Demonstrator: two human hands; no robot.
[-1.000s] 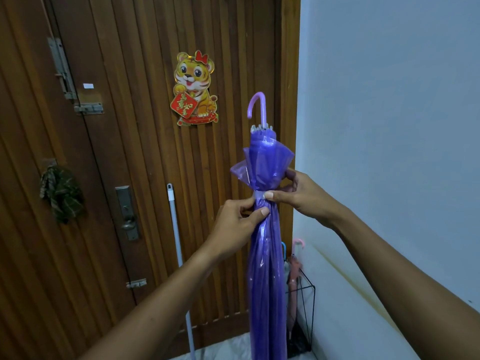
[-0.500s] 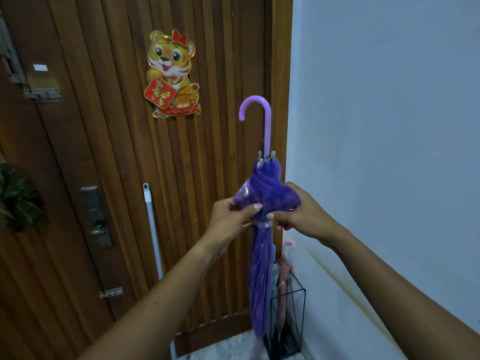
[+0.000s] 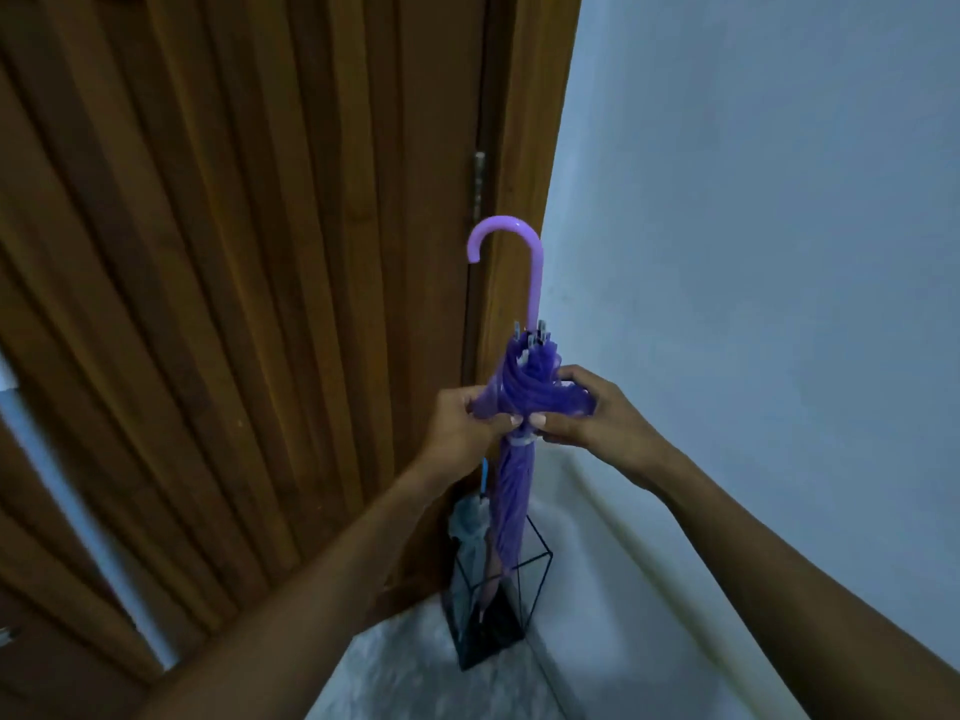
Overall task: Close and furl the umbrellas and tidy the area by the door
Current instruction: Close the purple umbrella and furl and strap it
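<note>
Purple umbrella (image 3: pixel 511 491) stands upright, pinched between left hand (image 3: pixel 462 423) and right hand (image 3: pixel 597 413).

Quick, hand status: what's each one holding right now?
Left hand: closed, pinching the purple umbrella near its strap.
Right hand: closed, gripping the same umbrella's bunched folds.

Both bare forearms stretched up from the near edge and met at the middle. The left hand (image 3: pixel 460 423) and the right hand (image 3: pixel 597 415) faced each other, fingers curled and thumb tips nearly touching, pinching the gathered folds of the purple umbrella (image 3: pixel 511 491).
</note>
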